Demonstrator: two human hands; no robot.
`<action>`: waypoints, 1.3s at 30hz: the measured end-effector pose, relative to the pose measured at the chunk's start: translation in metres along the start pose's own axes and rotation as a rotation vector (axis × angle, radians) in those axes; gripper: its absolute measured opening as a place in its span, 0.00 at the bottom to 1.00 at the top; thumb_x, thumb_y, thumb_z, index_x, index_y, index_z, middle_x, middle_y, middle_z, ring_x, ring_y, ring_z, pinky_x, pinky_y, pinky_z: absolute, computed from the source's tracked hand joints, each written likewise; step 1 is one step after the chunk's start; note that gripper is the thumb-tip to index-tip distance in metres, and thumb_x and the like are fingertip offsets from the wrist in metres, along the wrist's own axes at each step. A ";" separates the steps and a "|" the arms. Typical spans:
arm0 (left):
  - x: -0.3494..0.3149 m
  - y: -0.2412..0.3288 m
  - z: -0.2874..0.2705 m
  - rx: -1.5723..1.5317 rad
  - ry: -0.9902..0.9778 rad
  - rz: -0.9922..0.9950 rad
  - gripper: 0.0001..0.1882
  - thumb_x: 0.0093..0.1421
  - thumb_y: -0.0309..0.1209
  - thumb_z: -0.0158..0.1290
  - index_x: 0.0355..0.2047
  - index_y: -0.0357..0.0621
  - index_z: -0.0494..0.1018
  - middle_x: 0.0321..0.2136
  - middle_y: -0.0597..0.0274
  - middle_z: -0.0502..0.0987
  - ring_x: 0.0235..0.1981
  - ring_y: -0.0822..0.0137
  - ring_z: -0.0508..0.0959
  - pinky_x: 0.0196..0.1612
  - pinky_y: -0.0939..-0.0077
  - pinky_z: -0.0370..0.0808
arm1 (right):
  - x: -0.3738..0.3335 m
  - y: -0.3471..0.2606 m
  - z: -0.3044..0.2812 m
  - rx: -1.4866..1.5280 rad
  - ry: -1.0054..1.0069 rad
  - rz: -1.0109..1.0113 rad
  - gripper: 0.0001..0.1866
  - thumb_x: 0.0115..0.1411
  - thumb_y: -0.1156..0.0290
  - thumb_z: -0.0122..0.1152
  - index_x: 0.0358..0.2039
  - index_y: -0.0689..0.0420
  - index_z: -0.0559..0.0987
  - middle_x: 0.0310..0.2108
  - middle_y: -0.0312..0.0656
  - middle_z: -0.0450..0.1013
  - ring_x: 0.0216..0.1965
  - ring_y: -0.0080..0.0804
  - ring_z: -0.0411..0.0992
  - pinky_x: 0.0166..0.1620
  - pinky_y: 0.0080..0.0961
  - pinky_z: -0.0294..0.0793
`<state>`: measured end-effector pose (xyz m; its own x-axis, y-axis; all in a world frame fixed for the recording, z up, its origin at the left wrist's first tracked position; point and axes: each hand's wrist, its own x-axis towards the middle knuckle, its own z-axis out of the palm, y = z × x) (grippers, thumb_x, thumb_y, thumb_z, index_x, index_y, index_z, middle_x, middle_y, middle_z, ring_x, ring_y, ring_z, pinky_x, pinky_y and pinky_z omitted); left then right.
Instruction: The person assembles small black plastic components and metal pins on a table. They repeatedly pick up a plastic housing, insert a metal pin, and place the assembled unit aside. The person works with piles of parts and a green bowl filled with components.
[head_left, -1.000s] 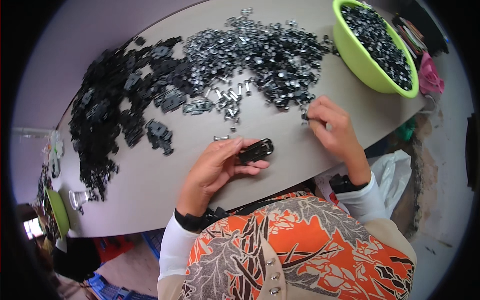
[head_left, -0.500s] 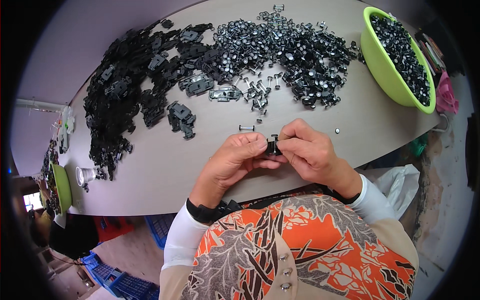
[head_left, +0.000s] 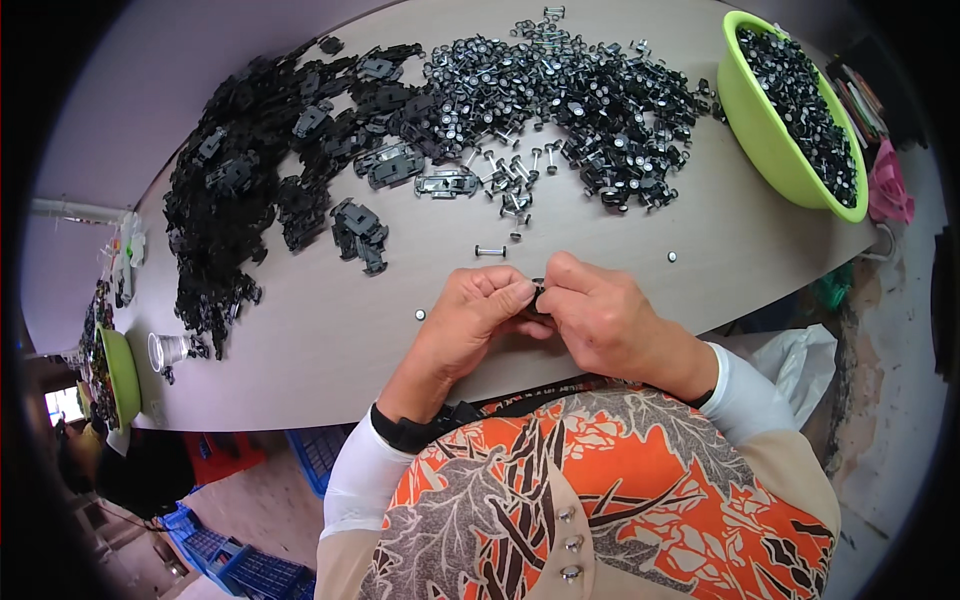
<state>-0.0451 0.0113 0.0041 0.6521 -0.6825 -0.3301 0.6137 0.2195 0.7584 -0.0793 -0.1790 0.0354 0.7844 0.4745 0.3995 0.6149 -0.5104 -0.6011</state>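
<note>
Pale tabletop (head_left: 300,340) at centre: left hand (head_left: 470,315) and right hand (head_left: 600,320) grips pinch one small black part (head_left: 538,297); green bowl (head_left: 770,150) at two o'clock.

Bright, even daylight on the table (head_left: 330,340). Soft, faint shadows under the hands. No glare. Sharp in the middle, bent and stretched near the rim. Black, dark corners all around.

Bare table (head_left: 330,330) around; black parts pile (head_left: 560,90) blocks beyond.
</note>
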 end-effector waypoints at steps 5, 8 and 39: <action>-0.014 0.008 0.006 0.094 0.101 0.006 0.10 0.62 0.31 0.54 0.30 0.35 0.73 0.29 0.60 0.77 0.31 0.71 0.79 0.37 0.78 0.78 | 0.003 0.000 0.010 0.074 0.059 -0.013 0.13 0.46 0.83 0.60 0.33 0.59 0.72 0.28 0.42 0.64 0.25 0.40 0.70 0.27 0.33 0.70; -0.026 0.002 0.005 0.134 0.161 0.009 0.09 0.56 0.30 0.59 0.28 0.38 0.72 0.26 0.63 0.77 0.27 0.75 0.77 0.30 0.83 0.74 | 0.005 -0.002 0.022 0.191 -0.017 -0.065 0.19 0.45 0.83 0.61 0.40 0.57 0.72 0.29 0.42 0.65 0.26 0.42 0.71 0.27 0.32 0.71; -0.036 0.060 -0.060 1.584 1.038 0.100 0.17 0.49 0.41 0.60 0.21 0.37 0.73 0.20 0.50 0.75 0.24 0.55 0.75 0.27 0.64 0.69 | 0.013 0.018 0.019 -0.081 -0.278 0.111 0.08 0.48 0.77 0.60 0.28 0.60 0.71 0.30 0.45 0.65 0.31 0.45 0.70 0.32 0.39 0.72</action>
<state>-0.0053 0.0912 0.0278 0.9978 0.0540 0.0380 0.0379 -0.9395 0.3404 -0.0595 -0.1686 0.0163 0.8018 0.5849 0.1229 0.5397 -0.6203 -0.5692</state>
